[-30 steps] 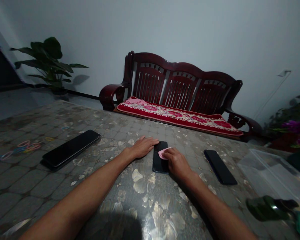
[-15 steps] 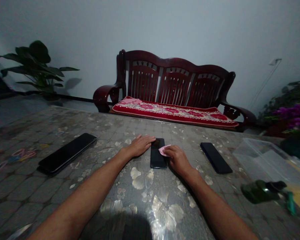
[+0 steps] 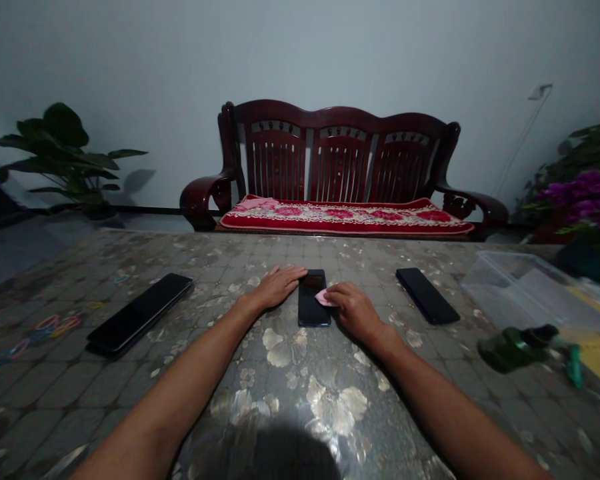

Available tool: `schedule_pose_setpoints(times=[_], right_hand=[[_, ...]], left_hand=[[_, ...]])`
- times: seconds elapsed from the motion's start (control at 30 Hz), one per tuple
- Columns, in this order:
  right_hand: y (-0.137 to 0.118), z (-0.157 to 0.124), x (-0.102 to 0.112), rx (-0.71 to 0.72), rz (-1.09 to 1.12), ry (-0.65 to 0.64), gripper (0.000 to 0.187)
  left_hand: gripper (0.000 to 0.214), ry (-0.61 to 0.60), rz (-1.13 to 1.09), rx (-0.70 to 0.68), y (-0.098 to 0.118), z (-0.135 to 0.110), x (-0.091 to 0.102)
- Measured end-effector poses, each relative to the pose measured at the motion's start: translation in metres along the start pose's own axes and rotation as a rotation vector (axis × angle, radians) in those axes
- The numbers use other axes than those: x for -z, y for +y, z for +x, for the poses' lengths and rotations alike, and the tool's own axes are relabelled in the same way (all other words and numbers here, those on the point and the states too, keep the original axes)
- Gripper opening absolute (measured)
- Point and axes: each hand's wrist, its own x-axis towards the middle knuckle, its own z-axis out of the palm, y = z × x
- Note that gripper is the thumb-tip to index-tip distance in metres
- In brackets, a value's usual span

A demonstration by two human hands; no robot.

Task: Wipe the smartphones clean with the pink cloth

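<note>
A dark smartphone (image 3: 312, 312) lies flat on the patterned tablecloth (image 3: 275, 413), straight ahead of me. My left hand (image 3: 279, 285) rests palm down beside it, fingers stretched out, with the fingertips at the phone's upper left edge. Pinched in my right hand (image 3: 353, 304) is a small pink cloth (image 3: 324, 297), which lies against the right side of the phone's screen. My right fingers partly hide the cloth.
On the left lies a dark phone stack (image 3: 140, 313), near several coloured rubber bands (image 3: 57, 325). To the right are another phone (image 3: 427, 295), a clear plastic box (image 3: 525, 293) and a green bottle (image 3: 513, 348). A wooden bench (image 3: 337, 120) stands behind the table.
The view has levelled and shifted slightly. My right hand keeps the pink cloth on the phone, a little further left on its screen. My left hand stays at the phone's edge.
</note>
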Motion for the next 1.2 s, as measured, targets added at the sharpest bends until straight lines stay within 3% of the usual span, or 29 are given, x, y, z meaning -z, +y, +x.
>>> schedule_pose_setpoints(times=[0.27, 0.37, 0.53, 0.67, 0.93, 1.1, 1.2], right_hand=[[-0.020, 0.002, 0.006, 0.152, 0.036, -0.207, 0.028], [-0.020, 0.008, 0.005, 0.120, 0.085, -0.161, 0.031], [-0.008, 0.026, -0.004, -0.097, 0.061, -0.021, 0.029], [-0.004, 0.034, -0.012, -0.116, 0.023, -0.070, 0.026], [-0.008, 0.025, -0.005, 0.047, 0.030, -0.193, 0.026], [0.000, 0.035, -0.004, -0.114, 0.048, -0.048, 0.031], [0.003, 0.050, -0.005, -0.187, -0.029, -0.092, 0.031]], left_hand=[[0.051, -0.040, -0.015, 0.018, 0.006, 0.000, 0.009], [0.052, -0.077, -0.011, 0.025, 0.009, 0.001, 0.015], [0.053, -0.075, -0.028, 0.036, 0.015, -0.005, 0.017], [0.058, -0.052, -0.015, 0.055, 0.017, -0.012, 0.011], [0.064, -0.071, -0.017, 0.013, 0.009, -0.014, 0.007], [0.062, -0.065, -0.008, -0.025, 0.005, -0.015, 0.004], [0.062, -0.066, -0.009, -0.035, 0.003, -0.015, 0.003]])
